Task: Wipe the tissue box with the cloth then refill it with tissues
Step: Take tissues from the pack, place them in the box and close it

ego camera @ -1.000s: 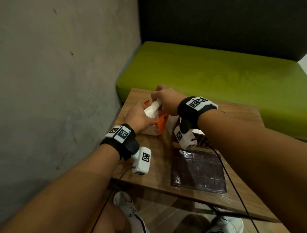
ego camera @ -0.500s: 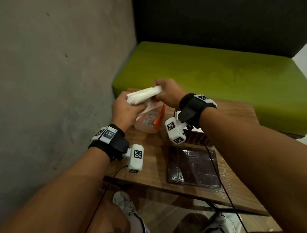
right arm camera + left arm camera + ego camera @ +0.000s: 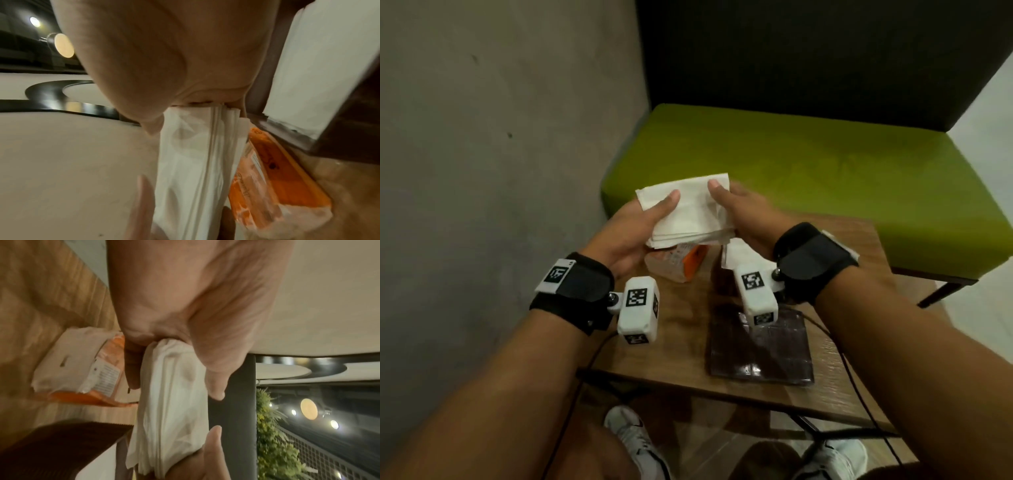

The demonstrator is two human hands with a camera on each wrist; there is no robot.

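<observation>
A flat stack of white tissues (image 3: 690,214) is held in the air over the table's far left part. My left hand (image 3: 650,222) grips its left side, thumb on top. My right hand (image 3: 736,209) grips the right side, thumb on top too. In the wrist views the tissue stack (image 3: 174,402) (image 3: 195,162) is pinched between thumb and fingers. Under it lies the opened orange tissue packet (image 3: 685,265) (image 3: 82,369) (image 3: 277,186). The dark brown tissue box (image 3: 339,113) (image 3: 61,443) stands just right of the packet, with white showing inside. I see no cloth.
A dark glossy square panel (image 3: 760,346) lies flat on the wooden table (image 3: 681,346) near its front edge. A green bench (image 3: 808,164) runs behind the table, and a grey wall (image 3: 500,171) closes off the left. Cables hang from both wrists.
Both hands pulled the tissue stack up out of the orange packet, raised it and turned it flat. The packet stays on the table.
</observation>
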